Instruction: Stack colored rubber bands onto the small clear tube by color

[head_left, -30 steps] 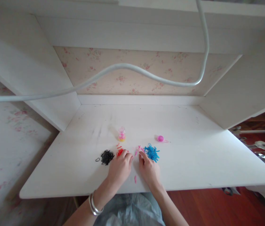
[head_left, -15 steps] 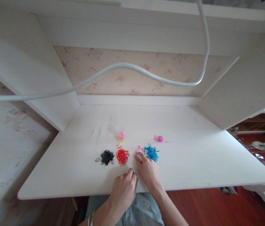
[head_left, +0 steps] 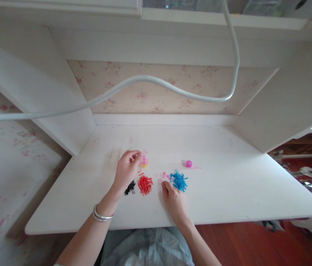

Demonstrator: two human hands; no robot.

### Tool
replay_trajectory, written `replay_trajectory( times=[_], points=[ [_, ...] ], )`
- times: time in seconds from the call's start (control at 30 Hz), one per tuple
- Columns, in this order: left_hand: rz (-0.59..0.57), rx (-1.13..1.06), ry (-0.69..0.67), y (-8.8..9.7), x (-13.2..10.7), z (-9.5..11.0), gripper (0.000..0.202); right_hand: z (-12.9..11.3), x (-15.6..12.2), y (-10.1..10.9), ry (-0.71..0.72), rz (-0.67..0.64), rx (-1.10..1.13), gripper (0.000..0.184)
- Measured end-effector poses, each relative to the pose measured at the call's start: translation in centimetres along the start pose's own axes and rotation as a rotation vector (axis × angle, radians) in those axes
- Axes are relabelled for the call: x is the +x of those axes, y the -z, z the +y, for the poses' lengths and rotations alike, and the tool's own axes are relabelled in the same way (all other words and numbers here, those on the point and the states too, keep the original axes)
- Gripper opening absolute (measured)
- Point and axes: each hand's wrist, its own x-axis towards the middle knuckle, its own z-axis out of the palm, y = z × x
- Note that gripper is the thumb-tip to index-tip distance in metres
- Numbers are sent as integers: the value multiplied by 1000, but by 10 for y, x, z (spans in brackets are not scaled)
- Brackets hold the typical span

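My left hand (head_left: pixel 126 170) reaches over the white desk (head_left: pixel 228 188), its fingers curled and pinched against the left side of a small clear jar (head_left: pixel 144 159) with pink and yellow inside. It partly hides a black pile of tiny elastic bands (head_left: pixel 130 187). A red pile (head_left: pixel 145 184) lies just right of it. My right hand (head_left: pixel 174 200) rests on the desk with its fingers folded under, the tips beside a few pink bands (head_left: pixel 163 176) and a blue pile (head_left: pixel 178 180). What those fingers hold is hidden.
A small pink lid (head_left: pixel 189 163) lies behind the blue pile. A white cable (head_left: pixel 144 78) hangs across the view in front of the floral back wall. White side panels close in the desk on the left and right. Red floor shows lower right.
My left hand left the desk's front edge and moved forward and left to the jar, now covering part of the black pile. My right hand stayed by the pink bands.
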Motion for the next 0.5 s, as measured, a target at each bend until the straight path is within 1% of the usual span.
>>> replay_trajectory(
  times=[0.07, 0.17, 0.3, 0.5],
  points=[
    [46, -26, 4, -2, 11, -3, 33, 1, 0, -1, 1, 8, -7, 31],
    [59, -1, -11, -9, 18, -10, 33, 1, 0, -2, -5, 8, -13, 30],
    [52, 64, -49, -15, 20, -18, 32, 1, 1, -2, 7, 8, -7, 30],
    [5, 95, -64, -16, 18, -21, 32, 0, 1, -1, -8, 3, -9, 31]
  ],
)
